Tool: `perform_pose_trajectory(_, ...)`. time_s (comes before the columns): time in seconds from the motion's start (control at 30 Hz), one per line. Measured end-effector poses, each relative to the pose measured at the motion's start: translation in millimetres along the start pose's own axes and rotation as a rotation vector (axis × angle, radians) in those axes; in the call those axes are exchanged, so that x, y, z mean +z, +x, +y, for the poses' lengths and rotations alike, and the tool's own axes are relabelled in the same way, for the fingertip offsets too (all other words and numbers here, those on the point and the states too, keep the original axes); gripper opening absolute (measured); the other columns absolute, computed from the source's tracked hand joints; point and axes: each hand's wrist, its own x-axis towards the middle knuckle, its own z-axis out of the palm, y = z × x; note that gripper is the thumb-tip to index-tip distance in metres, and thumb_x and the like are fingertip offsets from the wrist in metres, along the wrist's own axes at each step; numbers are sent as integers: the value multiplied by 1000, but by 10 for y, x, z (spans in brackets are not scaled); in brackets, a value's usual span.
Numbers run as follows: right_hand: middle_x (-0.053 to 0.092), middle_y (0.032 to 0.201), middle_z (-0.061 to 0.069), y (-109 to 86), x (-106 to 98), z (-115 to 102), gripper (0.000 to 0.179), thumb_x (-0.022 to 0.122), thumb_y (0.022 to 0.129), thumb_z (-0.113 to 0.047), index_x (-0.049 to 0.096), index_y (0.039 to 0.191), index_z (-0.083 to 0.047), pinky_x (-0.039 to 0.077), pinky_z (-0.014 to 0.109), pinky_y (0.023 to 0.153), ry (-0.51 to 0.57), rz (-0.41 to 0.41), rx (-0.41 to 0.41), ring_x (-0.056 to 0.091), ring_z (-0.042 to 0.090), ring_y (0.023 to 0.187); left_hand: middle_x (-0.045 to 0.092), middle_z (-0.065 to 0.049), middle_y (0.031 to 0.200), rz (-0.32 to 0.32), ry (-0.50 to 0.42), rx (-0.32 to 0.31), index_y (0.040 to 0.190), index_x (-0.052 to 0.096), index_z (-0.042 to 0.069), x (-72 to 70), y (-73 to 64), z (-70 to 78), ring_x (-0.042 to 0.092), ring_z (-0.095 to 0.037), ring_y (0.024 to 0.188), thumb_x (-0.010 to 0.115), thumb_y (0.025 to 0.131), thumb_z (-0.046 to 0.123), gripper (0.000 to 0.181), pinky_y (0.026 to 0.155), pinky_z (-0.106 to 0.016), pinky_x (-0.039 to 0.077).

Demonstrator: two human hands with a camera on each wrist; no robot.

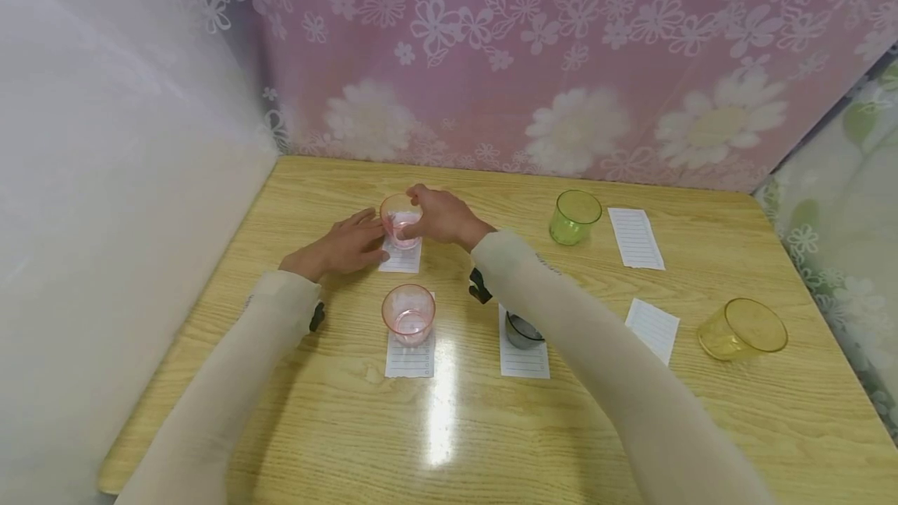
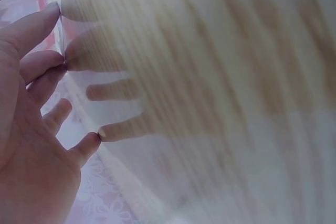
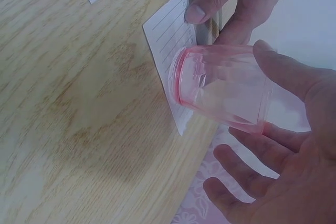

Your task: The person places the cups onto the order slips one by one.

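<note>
A clear pink cup (image 1: 399, 207) stands upright on a lined paper slip (image 1: 401, 262) at the back left of the table. My right hand (image 1: 447, 217) holds it from the right; in the right wrist view the thumb and index finger of that hand (image 3: 299, 145) are at opposite sides of the rim of the pink cup (image 3: 226, 87). To its left lies my left hand (image 1: 345, 244), palm down, fingers fairly straight and thumb near the slip's edge. In the left wrist view, fingertips of the left hand (image 2: 42, 119) touch the tabletop.
A second pink cup (image 1: 409, 310) stands on another slip (image 1: 410, 365) nearer me. Partly behind my right forearm is a grey cup (image 1: 525, 333) on a slip (image 1: 524, 365). Green (image 1: 571, 224) and yellow (image 1: 737, 331) cups stand rightward, near two slips (image 1: 637, 238). Curtained walls border the table.
</note>
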Motion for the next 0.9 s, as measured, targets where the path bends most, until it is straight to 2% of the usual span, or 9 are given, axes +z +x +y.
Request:
perform_pose_trajectory(0.33, 49, 169, 10, 15, 45, 27, 84, 79, 102, -36, 35, 169, -11, 40, 53, 126, -6, -14, -2, 48, 32, 154, 27, -16, 180, -12, -24, -3, 171, 38, 11, 13, 7, -40, 6, -45, 170, 61, 112, 33, 67, 127, -81, 15)
perform_pose_trajectory(0.57, 48, 170, 10, 5, 59, 41, 88, 79, 102, -37, 31, 172, -11, 37, 55, 128, -30, -2, -10, 47, 32, 156, 28, -16, 179, -7, -29, -2, 171, 37, 10, 4, -6, -11, 7, -46, 169, 61, 112, 32, 67, 127, -81, 15)
perform_pose_trajectory(0.8, 29, 179, 17, -38, -8, 35, 105, 79, 99, -44, 17, 176, -11, 31, 59, 132, -99, -9, -16, 30, 41, 165, 23, -15, 181, -4, -43, 2, 173, 32, 11, 6, -12, -34, 5, -46, 169, 62, 112, 36, 72, 127, -82, 13)
perform_pose_trajectory(0.9, 25, 180, 17, -82, -77, 50, 110, 80, 97, -47, 13, 177, -13, 29, 58, 133, -88, -25, -23, 25, 40, 167, 21, -15, 182, -6, -54, 4, 174, 28, 15, -5, -3, -64, 4, -47, 169, 65, 110, 40, 78, 125, -84, 13)
